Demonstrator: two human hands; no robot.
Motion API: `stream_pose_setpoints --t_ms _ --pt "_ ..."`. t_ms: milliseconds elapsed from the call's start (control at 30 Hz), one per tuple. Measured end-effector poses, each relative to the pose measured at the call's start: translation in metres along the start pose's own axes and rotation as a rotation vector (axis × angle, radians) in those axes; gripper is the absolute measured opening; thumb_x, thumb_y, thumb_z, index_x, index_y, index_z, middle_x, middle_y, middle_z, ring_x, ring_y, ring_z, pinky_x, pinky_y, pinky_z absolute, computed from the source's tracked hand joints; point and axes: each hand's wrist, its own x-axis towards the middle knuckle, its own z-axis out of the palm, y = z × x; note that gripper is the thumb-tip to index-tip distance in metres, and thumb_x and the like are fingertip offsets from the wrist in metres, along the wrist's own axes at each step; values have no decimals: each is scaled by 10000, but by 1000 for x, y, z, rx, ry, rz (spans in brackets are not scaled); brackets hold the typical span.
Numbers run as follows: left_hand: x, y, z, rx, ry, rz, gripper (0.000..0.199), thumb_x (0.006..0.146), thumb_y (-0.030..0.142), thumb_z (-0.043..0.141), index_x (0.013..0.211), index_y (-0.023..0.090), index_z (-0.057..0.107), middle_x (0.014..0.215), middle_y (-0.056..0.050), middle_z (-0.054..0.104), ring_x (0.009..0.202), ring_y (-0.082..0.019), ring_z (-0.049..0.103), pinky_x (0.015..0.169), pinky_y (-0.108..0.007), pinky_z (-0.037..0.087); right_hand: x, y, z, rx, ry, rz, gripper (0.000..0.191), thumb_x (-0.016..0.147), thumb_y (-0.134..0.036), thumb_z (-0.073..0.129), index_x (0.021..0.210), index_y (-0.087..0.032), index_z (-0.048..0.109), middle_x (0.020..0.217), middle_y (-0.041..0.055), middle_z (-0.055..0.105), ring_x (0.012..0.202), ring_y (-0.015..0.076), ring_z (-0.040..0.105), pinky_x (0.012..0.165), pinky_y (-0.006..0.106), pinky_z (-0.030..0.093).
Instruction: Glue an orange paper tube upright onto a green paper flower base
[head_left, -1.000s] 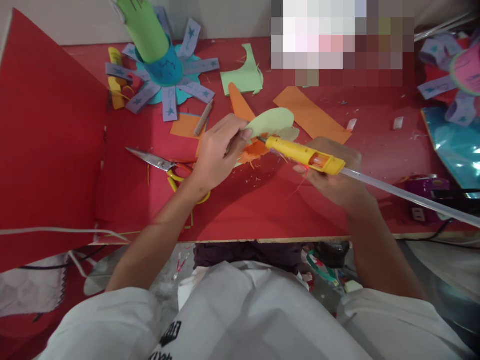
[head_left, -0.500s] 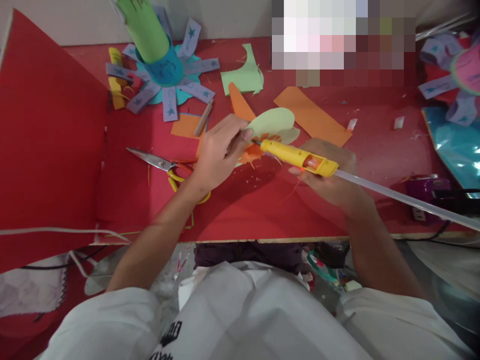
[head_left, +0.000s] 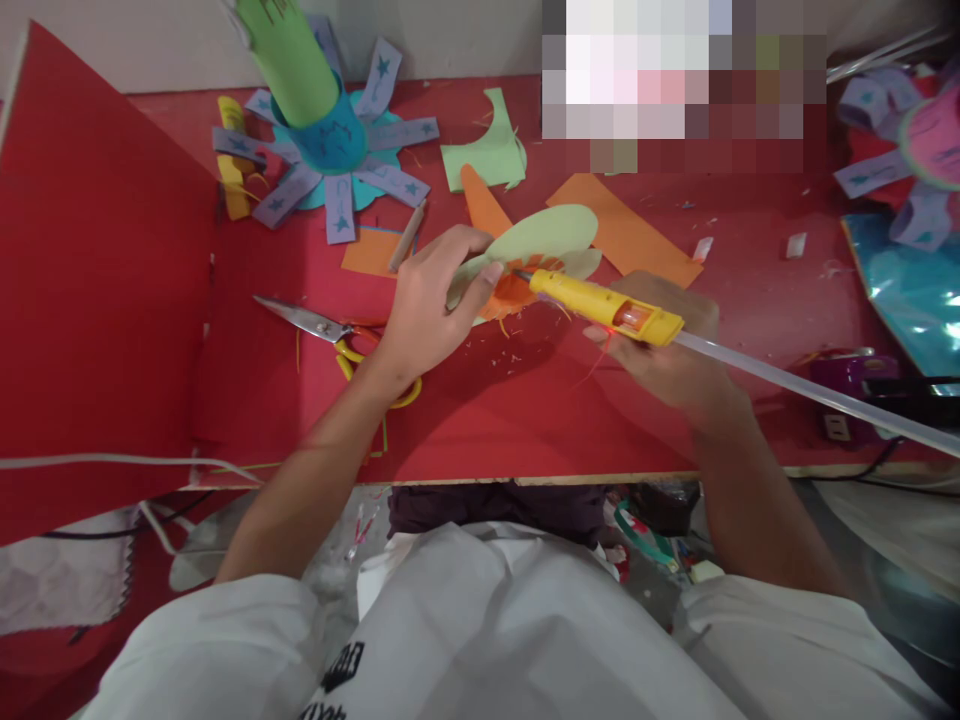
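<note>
My left hand (head_left: 441,305) pinches a pale green paper flower (head_left: 547,232) with rounded petals. At the flower's middle is a fringed orange paper piece (head_left: 514,292). My right hand (head_left: 667,350) is wrapped round a yellow glue gun (head_left: 581,298) with a long clear glue stick (head_left: 810,385) coming out of its back end. The gun's nozzle is at the orange fringe, close to my left thumb; whether it touches the paper I cannot tell. Scissors (head_left: 307,320) with yellow and red handles lie beside my left forearm.
A blue and lilac paper flower with a green tube (head_left: 300,80) stands at the back left. Orange paper strips (head_left: 637,230), a green offcut (head_left: 487,160) and a pencil (head_left: 407,240) lie behind my hands. A purple power socket block (head_left: 851,390) sits at the right.
The green petals have tilted up and slightly to the right in my left hand. My right hand and the glue gun have shifted a little up and to the right.
</note>
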Motion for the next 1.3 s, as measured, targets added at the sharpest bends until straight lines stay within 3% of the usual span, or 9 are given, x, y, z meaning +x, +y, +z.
stream_pose_setpoints --t_ms 133,267,467,533,900,1300 --pt "-2 -3 -1 26 -11 -13 394 1138 652 524 1074 280 637 968 -31 718 850 -182 692 847 -431 658 -2 -1 -1 -11 14 5 244 1011 -431 807 956 -288 619 842 32 728 757 229 703 654 366 539" --pt "-4 -5 1 45 -41 -38 394 1142 649 507 1081 294 666 1001 -52 752 948 -226 750 955 -467 645 -3 -6 -5 48 -16 -16 184 1023 -391 795 1008 -281 647 911 44 765 784 224 723 678 361 555" --pt "-2 -2 0 145 40 208 174 1169 413 573 1153 275 678 966 -26 760 866 -173 730 839 -359 640 -5 -6 -7 70 -36 -70 196 1035 -425 772 1029 -256 673 878 29 737 745 196 694 649 319 537" --pt "-1 -1 0 169 66 234 148 1175 360 559 1147 268 672 933 -17 754 816 -154 708 817 -340 642 -6 -4 -6 54 -36 -74 188 1041 -418 764 1029 -251 678 871 32 735 740 194 690 648 313 531" --pt "-2 -2 0 176 69 166 177 1174 394 548 1125 272 666 940 -16 755 817 -161 723 751 -339 658 -7 -6 -7 29 -13 -48 302 1051 -497 733 913 -252 623 792 1 650 692 176 622 604 297 448" --pt "-2 -4 2 151 87 158 226 1182 441 532 1124 272 670 936 -18 750 796 -148 704 755 -338 660 -8 -7 -14 37 -44 -61 282 1045 -422 754 909 -246 580 787 -22 590 681 153 590 586 275 405"
